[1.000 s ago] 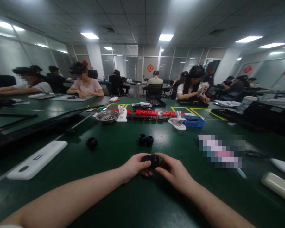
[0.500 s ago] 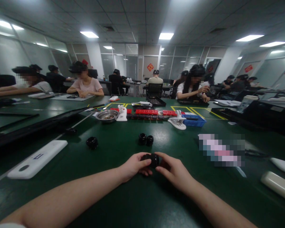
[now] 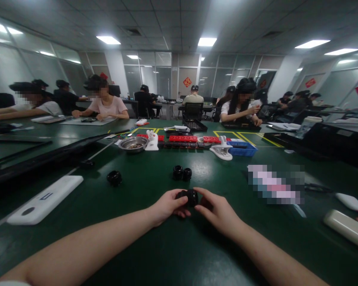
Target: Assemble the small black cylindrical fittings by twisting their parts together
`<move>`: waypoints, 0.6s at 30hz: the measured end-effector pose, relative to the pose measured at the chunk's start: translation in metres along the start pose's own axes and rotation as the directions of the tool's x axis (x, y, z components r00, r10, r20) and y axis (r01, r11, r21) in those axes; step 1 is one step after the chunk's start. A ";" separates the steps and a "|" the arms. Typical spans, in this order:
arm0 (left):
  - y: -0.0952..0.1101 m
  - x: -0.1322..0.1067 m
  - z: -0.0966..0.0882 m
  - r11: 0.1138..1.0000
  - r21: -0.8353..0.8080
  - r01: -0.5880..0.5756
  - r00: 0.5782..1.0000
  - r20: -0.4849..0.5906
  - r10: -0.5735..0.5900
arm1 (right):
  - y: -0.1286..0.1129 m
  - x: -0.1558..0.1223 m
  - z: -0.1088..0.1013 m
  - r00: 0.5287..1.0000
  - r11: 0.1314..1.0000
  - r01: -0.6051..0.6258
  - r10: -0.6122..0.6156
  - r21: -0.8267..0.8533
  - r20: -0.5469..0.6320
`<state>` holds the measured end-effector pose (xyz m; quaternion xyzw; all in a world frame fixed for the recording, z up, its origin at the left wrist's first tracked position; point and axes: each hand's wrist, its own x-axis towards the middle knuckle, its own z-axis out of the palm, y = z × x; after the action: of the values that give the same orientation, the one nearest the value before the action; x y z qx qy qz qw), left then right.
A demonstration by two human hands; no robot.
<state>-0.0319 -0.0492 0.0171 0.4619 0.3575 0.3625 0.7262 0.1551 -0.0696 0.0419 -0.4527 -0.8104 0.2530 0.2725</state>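
Observation:
A black, ridged, cylindrical piece (image 3: 192,197) is held sideways just above the green table, in front of me. My left hand (image 3: 173,204) grips its left end, thumb on top and fingers curled underneath. The right hand (image 3: 216,208) bends thumb and index finger around the right end, with the fingertips at its rim. My palms and fingers hide part of the piece. Just beyond the hands, two similar black ringed pieces (image 3: 181,172) stand side by side. Another black ringed piece (image 3: 114,178) sits farther to the left.
A white, long, flat object (image 3: 46,200) lies left on the green table (image 3: 143,250). Beyond are a metal bowl (image 3: 133,144), red strips (image 3: 183,138), white clamps (image 3: 222,149) and a blue bin (image 3: 241,148). A beige case (image 3: 347,229) lies right. Other people sit across.
My view has shifted slightly. Both hands keep nearly the same hold on the black piece. Across the table, the hands of the person in pink have moved apart.

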 end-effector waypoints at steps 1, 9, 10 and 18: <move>0.001 0.000 0.000 1.000 -0.004 0.007 1.000 0.010 -0.007 | 0.000 0.000 0.000 1.000 1.000 0.020 -0.020 0.007 0.002; -0.002 -0.001 0.003 0.999 0.045 -0.029 0.997 -0.070 0.032 | 0.003 0.001 0.001 0.994 0.994 -0.106 0.106 -0.028 -0.004; -0.003 -0.001 0.004 0.998 0.053 -0.032 0.996 -0.077 0.036 | 0.002 0.002 0.000 0.994 0.993 -0.111 0.111 -0.030 -0.001; -0.001 0.001 0.000 0.998 0.055 0.030 1.000 0.006 -0.031 | 0.002 0.000 0.000 0.999 0.999 0.012 -0.014 0.034 0.043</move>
<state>-0.0311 -0.0489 0.0159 0.4775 0.3719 0.3399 0.7199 0.1566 -0.0686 0.0403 -0.4372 -0.8147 0.2745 0.2642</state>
